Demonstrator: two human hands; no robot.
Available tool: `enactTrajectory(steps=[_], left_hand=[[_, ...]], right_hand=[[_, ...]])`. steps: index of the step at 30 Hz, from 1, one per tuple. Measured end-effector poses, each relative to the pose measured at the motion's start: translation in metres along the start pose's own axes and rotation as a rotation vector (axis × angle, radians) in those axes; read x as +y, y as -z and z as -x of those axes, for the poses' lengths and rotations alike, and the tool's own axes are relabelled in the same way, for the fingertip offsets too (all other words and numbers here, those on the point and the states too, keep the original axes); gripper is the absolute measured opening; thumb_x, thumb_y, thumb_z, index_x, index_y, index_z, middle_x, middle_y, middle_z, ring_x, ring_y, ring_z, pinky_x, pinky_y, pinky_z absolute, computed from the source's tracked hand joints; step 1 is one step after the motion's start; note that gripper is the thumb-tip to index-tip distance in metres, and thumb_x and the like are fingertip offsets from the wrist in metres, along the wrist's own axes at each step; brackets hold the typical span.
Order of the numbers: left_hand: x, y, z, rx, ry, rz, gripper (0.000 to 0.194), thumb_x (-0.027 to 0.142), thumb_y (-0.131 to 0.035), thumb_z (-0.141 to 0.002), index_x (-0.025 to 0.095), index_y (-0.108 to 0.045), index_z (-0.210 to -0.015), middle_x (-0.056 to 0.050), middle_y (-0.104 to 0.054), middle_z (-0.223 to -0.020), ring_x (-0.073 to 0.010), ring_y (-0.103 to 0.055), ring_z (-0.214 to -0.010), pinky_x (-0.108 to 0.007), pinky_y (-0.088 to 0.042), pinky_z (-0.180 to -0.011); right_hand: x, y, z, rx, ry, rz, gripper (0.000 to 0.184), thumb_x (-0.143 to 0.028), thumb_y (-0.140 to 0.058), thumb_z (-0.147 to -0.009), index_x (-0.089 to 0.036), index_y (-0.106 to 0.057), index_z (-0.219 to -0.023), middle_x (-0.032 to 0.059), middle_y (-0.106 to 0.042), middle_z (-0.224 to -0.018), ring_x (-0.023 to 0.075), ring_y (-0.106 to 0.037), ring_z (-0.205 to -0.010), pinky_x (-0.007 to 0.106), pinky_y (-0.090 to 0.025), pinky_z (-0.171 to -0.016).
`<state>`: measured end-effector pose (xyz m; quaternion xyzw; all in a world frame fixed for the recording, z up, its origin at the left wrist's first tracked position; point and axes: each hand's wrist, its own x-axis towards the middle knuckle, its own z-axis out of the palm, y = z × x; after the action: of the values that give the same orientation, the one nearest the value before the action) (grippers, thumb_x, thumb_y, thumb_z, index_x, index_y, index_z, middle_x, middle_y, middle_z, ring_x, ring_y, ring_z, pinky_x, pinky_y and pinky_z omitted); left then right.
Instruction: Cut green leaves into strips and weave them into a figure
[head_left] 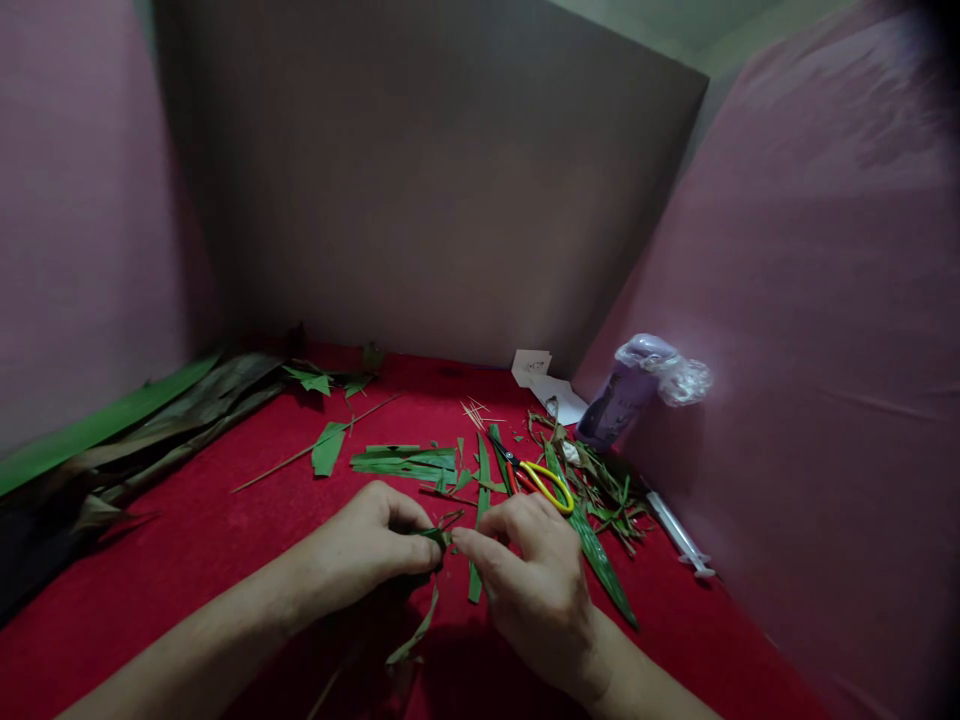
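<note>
Between my two hands is a small folded piece of green leaf (433,535), with thin dry strands sticking out at its top. My left hand (375,545) pinches it between thumb and fingers. From the right, the thumb and forefinger of my right hand (529,575) close on its edge; the fingertips partly hide what they grip. A dry, twisted leaf strip (417,630) hangs below the pinch. Just beyond my right hand lie scissors (536,475) with yellow and red handles. A narrow green leaf strip (482,500) lies upright in view between the hands.
Cut leaf pieces (405,462), toothpicks (476,412) and a thin stick (315,445) lie on the red cloth (225,560). Long leaves (172,420) line the left. At right are leaf scraps (607,490), a syringe (679,530), a purple container (619,400) and white paper (555,395).
</note>
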<state>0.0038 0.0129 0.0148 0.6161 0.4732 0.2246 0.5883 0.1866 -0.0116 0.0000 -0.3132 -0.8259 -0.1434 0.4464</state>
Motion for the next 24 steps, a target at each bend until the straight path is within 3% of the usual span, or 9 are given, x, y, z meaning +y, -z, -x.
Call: enactTrajectory(steps=[4, 11, 15, 20, 24], left_hand=[[0.0003, -0.0009, 0.0007, -0.004, 0.002, 0.0, 0.021, 0.03, -0.059, -0.062, 0.017, -0.05, -0.048, 0.008, -0.034, -0.042, -0.008, -0.025, -0.043, -0.026, -0.015, -0.044], [0.0019, -0.0017, 0.0018, -0.007, 0.005, 0.007, 0.02, 0.03, -0.06, -0.061, 0.017, -0.051, -0.049, 0.008, -0.035, -0.044, -0.008, -0.025, -0.044, -0.025, -0.016, -0.045], [0.0018, -0.0008, 0.0031, -0.021, -0.008, 0.005, 0.019, 0.028, -0.059, -0.064, 0.017, -0.051, -0.05, 0.007, -0.036, -0.044, -0.0079, -0.026, -0.044, -0.025, -0.016, -0.045], [0.0016, 0.0015, 0.0014, -0.009, -0.012, -0.011, 0.02, 0.028, -0.058, -0.065, 0.017, -0.05, -0.051, 0.007, -0.035, -0.044, -0.008, -0.027, -0.043, -0.025, -0.016, -0.044], [0.0015, 0.0004, 0.0001, 0.001, -0.031, -0.038, 0.02, 0.028, -0.056, -0.066, 0.018, -0.048, -0.051, 0.007, -0.034, -0.045, -0.0082, -0.027, -0.044, -0.025, -0.017, -0.044]], right_hand=[[0.0013, -0.0026, 0.0014, -0.037, -0.013, 0.039, 0.021, -0.007, -0.049, -0.083, -0.018, -0.065, -0.074, 0.0013, -0.056, -0.063, 0.0119, -0.045, -0.058, 0.027, -0.032, -0.056], [0.0019, -0.0015, 0.0041, -0.008, 0.039, -0.012, 0.02, -0.008, -0.05, -0.085, -0.02, -0.066, -0.081, 0.0018, -0.059, -0.067, 0.0126, -0.049, -0.061, 0.027, -0.037, -0.058], [0.0028, -0.0018, 0.0045, 0.013, -0.01, -0.046, 0.014, -0.008, -0.052, -0.085, -0.016, -0.063, -0.087, 0.0051, -0.061, -0.072, 0.0147, -0.053, -0.064, 0.028, -0.042, -0.06], [0.0042, -0.0036, 0.0036, -0.008, -0.093, -0.036, 0.01, -0.009, -0.054, -0.084, -0.016, -0.059, -0.079, 0.0056, -0.061, -0.07, 0.0156, -0.055, -0.064, 0.027, -0.044, -0.059], [0.0029, -0.0027, 0.0018, 0.013, -0.08, -0.052, 0.01, -0.006, -0.054, -0.083, -0.014, -0.06, -0.085, 0.0077, -0.062, -0.075, 0.0169, -0.057, -0.069, 0.029, -0.047, -0.062]])
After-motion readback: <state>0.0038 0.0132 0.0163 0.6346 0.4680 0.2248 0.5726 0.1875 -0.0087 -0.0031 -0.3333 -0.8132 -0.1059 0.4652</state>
